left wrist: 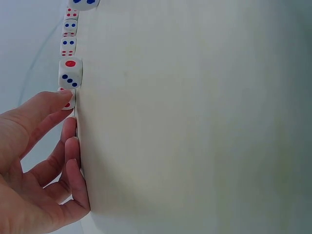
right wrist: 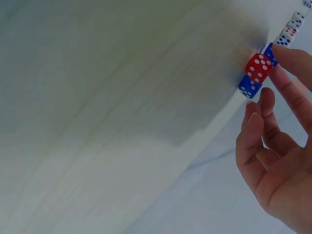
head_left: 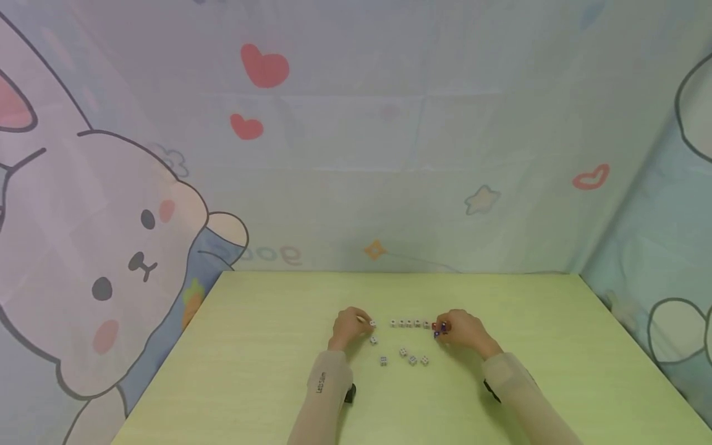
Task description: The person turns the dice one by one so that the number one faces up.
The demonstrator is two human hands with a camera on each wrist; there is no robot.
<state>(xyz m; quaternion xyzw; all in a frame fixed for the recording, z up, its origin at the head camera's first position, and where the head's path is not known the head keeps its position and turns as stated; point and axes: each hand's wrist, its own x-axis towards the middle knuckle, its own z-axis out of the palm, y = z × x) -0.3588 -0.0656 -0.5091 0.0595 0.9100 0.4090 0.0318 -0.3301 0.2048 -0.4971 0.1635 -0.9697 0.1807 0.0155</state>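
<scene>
At centre, the left hand [head_left: 347,324] pinches a partly hidden white die [left wrist: 72,103], the right hand [head_left: 466,329] a blue die [right wrist: 269,54].

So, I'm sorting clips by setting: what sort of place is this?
Likely an indoor tabletop recording setup: a pale yellow-green table, white spotted cube dice on it, and a creased pastel cloth backdrop printed with a cartoon rabbit.

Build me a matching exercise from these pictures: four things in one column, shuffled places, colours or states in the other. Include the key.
Column one
1. Left hand
2. Right hand
3. Row of five white dice
4. Tabletop

Column two
A. Yellowish green in the head view
B. Pinches a blue die
C. Lined up between the two hands
D. Pinches a white die

Pairs: 1-D, 2-B, 3-C, 4-A
</scene>
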